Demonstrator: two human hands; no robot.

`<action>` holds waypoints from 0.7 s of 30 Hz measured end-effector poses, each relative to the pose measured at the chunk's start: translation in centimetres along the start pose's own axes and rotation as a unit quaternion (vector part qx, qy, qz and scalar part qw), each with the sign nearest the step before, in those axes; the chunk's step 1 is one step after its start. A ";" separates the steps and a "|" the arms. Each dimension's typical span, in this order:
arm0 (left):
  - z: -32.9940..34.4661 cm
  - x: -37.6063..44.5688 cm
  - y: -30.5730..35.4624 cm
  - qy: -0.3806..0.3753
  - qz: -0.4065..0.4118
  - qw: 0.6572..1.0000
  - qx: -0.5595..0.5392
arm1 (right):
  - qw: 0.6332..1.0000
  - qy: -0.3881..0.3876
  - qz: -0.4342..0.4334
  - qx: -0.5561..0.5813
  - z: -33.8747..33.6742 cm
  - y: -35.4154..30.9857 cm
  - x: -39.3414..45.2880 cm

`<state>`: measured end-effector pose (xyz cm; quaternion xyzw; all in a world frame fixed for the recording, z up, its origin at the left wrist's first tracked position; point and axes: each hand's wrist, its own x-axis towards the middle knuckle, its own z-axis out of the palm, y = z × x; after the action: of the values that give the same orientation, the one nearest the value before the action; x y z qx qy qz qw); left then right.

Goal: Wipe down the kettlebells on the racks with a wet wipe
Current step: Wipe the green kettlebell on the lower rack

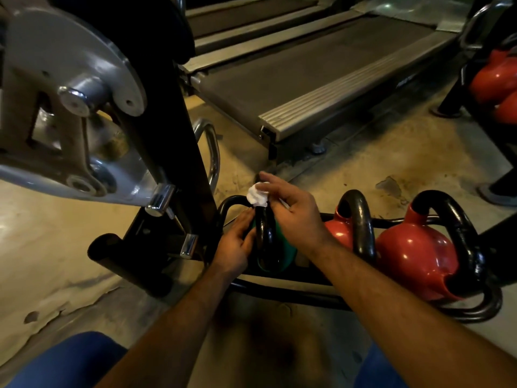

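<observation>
Dim gym floor, treadmill deck [307,79] behind, low black rack [293,289] in front. Green kettlebell [282,247] sits at the rack's left end. Right hand [293,214] pinches a bunched white wipe [258,196] against the top of its black handle [264,228]. Left hand [236,245], just below that pinch, curls round the handle's side. Red kettlebells [414,256] right of the grip, untouched. Risk, as I judge it: the small wad slipping off the curved bar, leaving patches unwiped.
</observation>
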<state>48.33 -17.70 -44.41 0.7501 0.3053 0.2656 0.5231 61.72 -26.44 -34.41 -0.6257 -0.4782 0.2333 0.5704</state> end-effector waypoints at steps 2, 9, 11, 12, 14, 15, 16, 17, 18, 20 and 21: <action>0.1 0.0 0.2 -0.001 -0.011 1.000 -0.008 | 0.999 -0.018 0.028 0.014 -0.6 -0.1 -0.1; -0.2 -0.8 2.7 0.020 -0.006 0.999 0.024 | 0.906 -0.103 -0.113 -0.395 1.0 -2.3 -0.5; -0.3 -0.8 3.0 0.014 -0.017 0.999 0.033 | 0.883 -0.105 -0.121 -0.441 1.5 -2.4 -0.6; -0.4 -0.8 2.9 0.011 -0.023 0.999 0.029 | 0.877 -0.112 -0.116 -0.453 1.4 -2.5 -0.6; -0.5 -1.0 2.9 0.003 -0.024 0.999 0.024 | 0.868 -0.141 -0.102 -0.466 0.7 -2.9 -0.7; -0.6 -1.1 2.9 0.002 -0.021 0.999 0.024 | 0.864 -0.154 -0.095 -0.470 0.3 -3.0 -0.8; -0.6 -1.1 2.9 0.002 -0.019 1.000 0.022 | 0.863 -0.162 -0.090 -0.470 0.1 -3.2 -1.1; -0.6 -1.1 3.1 0.004 -0.013 1.000 0.018 | 0.866 -0.161 -0.085 -0.466 -0.1 -3.2 -1.4; -0.6 -1.1 3.1 0.003 -0.012 1.000 0.015 | 0.872 -0.151 -0.080 -0.460 -0.2 -3.3 -1.8; -0.7 -1.0 2.8 0.001 -0.024 1.000 0.018 | 0.883 -0.123 -0.066 -0.448 -0.2 -3.3 -2.5; -0.7 -1.1 2.8 0.000 -0.028 0.999 0.019 | 0.885 -0.113 -0.060 -0.447 -0.1 -3.5 -2.7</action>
<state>47.62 -18.82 -41.64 0.7512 0.3311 0.2448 0.5158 59.50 -29.19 -31.82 -0.7538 -0.6298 0.0288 0.1851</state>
